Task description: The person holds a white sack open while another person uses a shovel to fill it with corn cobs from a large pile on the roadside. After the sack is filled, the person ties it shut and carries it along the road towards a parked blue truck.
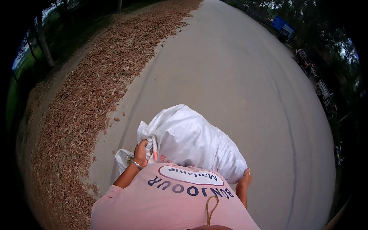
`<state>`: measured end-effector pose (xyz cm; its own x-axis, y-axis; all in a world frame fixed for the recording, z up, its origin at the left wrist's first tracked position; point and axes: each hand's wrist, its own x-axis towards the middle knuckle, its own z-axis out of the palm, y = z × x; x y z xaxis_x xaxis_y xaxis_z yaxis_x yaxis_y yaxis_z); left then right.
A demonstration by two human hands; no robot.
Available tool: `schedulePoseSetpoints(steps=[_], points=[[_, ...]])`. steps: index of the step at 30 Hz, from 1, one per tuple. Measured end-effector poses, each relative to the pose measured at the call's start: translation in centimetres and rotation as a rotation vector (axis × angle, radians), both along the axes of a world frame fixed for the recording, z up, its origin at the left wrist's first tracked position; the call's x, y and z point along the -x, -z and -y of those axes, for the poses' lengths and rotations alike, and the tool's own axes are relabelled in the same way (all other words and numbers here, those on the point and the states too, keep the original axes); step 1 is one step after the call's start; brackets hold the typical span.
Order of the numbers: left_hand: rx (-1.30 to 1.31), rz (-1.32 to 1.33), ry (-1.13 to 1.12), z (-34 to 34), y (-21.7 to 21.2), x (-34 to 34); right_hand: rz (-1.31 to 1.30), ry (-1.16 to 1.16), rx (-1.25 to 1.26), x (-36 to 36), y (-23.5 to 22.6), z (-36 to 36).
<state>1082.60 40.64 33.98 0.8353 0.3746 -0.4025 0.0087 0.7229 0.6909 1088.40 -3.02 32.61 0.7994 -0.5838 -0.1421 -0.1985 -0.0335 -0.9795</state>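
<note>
A bulging white woven sack [191,134] lies crosswise in front of my body, held up against my pink shirt. My left hand [141,153], with a silvery band on its wrist, is closed on the bunched end of the sack. A loose flap of the white cloth hangs beside that wrist. At the opposite end, my right hand [244,179] grips the narrower end of the sack, its fingers partly hidden behind the cloth. What fills the sack cannot be seen.
A long strip of reddish-brown corn cobs [96,73] covers the left side of the paved road [230,69], with a few strays near the sack. Tree trunks [45,44] stand beyond it. Along the far right edge are parked vehicles [324,90] and a blue sign [281,25].
</note>
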Motion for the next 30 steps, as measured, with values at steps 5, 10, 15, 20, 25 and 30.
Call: schedulePoseSetpoints(steps=[5,10,15,20,25,30], points=[[0.003,-0.070,-0.110,-0.9,1.9,-21.1,0.008,-0.063,0.059,-23.5,-2.5,-2.4],[-0.043,-0.026,-0.186,-6.4,1.9,-41.1,-0.010,-0.247,0.083,-48.7,-4.7,-7.0],[-0.026,-0.051,-0.176,-14.2,-3.8,-61.6,0.015,-0.337,-0.057,-69.7,-5.0,-16.3],[-0.062,-0.019,-0.128,-21.8,-6.5,-84.5,0.003,-0.252,-0.054,-88.5,-5.9,-22.4],[-0.032,-0.025,-0.054,-27.3,-6.6,-107.5,-0.027,-0.111,0.016,-108.9,-8.2,-26.2],[-0.062,-0.018,-0.035,-29.2,-8.9,-130.4,-0.041,-0.002,0.065,-130.5,-10.4,-30.5]])
